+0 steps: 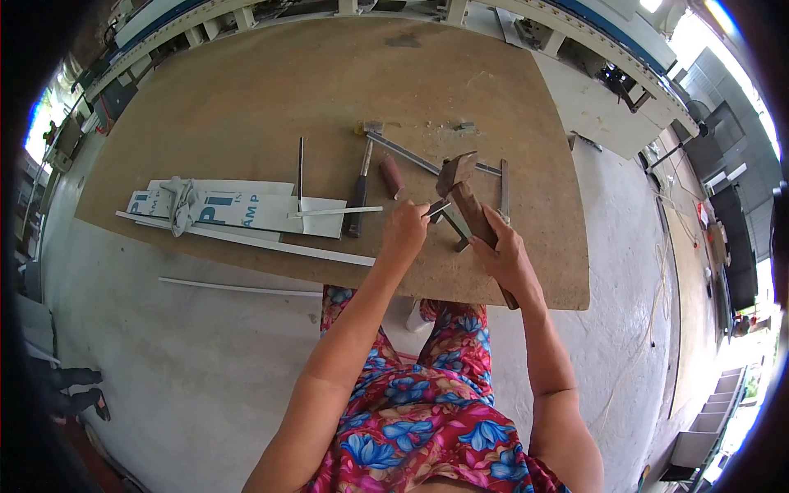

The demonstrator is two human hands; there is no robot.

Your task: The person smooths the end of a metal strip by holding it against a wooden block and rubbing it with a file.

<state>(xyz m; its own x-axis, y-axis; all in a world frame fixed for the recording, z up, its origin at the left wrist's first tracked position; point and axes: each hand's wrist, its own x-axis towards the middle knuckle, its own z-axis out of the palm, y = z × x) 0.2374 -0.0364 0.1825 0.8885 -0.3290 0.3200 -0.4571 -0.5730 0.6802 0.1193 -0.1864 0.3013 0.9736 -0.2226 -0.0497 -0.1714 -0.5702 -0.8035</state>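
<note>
My right hand (508,251) is wrapped round the wooden handle of a hammer (472,209), whose block-shaped head points away from me over the table. Just left of it, my left hand (405,228) is closed round a thin dark tool (438,208), its far end near the hammer. Below the hammer head lies a dark metal piece (462,244), partly hidden. A second hammer with a black grip (358,201) lies left of my left hand, beside a dark red cylinder (391,177).
Metal strips (403,152) and a metal bar (505,187) lie on the brown table (246,90). White printed panels (246,209) with a crumpled cloth (180,205) are at the left. A machine frame (345,8) runs behind. A person's legs (78,390) show at lower left.
</note>
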